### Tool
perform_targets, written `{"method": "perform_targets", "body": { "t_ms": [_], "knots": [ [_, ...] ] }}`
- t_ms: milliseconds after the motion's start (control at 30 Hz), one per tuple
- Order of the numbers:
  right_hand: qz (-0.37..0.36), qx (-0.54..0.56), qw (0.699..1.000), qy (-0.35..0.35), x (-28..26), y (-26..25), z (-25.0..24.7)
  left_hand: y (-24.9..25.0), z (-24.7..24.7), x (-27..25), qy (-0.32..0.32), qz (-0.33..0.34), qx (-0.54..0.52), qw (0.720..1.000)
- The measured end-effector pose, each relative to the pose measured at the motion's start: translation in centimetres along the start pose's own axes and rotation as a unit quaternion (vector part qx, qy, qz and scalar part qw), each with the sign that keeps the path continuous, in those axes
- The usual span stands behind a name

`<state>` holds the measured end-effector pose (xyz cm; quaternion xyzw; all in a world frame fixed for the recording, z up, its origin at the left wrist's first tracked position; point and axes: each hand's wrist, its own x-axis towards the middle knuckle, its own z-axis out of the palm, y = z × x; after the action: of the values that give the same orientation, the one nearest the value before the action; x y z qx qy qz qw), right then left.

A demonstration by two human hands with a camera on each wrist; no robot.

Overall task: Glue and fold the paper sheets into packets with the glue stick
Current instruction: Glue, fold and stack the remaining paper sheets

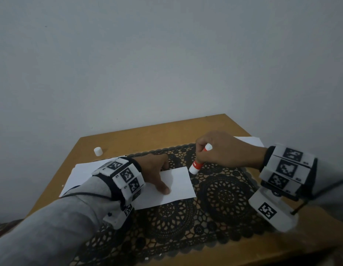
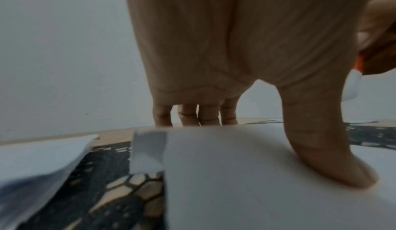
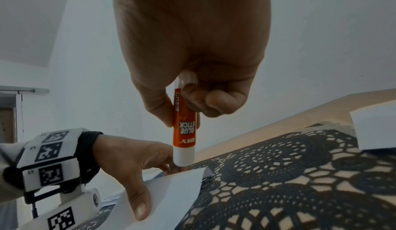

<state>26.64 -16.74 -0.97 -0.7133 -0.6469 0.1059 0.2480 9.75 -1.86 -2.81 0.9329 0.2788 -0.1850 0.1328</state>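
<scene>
A white folded paper sheet [image 1: 178,187] lies on a black lace mat [image 1: 224,198]. My left hand [image 1: 163,177] holds it flat: the thumb [image 2: 332,157] presses on the sheet [image 2: 235,174] and the straight fingers [image 2: 205,115] rest at its far edge. My right hand [image 1: 203,156] grips an orange-and-white glue stick [image 1: 196,166], uncapped end down, over the sheet's far right corner. In the right wrist view the glue stick [image 3: 184,132] hangs just above the paper [image 3: 177,191], beside the left hand [image 3: 133,159]. Whether the tip touches the paper I cannot tell.
The glue stick's white cap [image 1: 98,151] stands at the back left of the wooden table [image 1: 147,135]. A stack of white sheets [image 1: 80,173] lies left of the mat. More white paper [image 1: 249,141] lies at the back right, behind my right hand. A wall rises right behind the table.
</scene>
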Motion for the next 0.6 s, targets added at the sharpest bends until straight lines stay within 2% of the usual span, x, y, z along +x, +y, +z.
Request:
{"method": "perform_targets", "body": {
  "t_ms": [233,367,467,533,600],
  "knots": [
    [-0.002,0.015,1.000,0.004,-0.4,-0.2,-0.4,0.2,-0.7,-1.6,0.072,0.026,-0.029,0.997],
    [-0.006,0.010,1.000,0.015,-0.6,-0.7,-0.6,-1.3,-1.0,-3.5,0.091,0.044,-0.130,0.986],
    [-0.010,0.003,1.000,0.018,-0.5,-1.0,-0.5,-1.9,-0.5,-4.6,0.152,0.078,-0.195,0.966],
    [-0.010,-0.007,1.000,0.022,-0.4,-1.2,-0.5,-2.1,0.0,-4.9,0.167,0.047,-0.250,0.952],
    [-0.009,-0.018,1.000,0.021,-0.1,-1.6,-0.3,-2.1,0.9,-5.0,0.140,0.005,-0.250,0.958]
  ]
}}
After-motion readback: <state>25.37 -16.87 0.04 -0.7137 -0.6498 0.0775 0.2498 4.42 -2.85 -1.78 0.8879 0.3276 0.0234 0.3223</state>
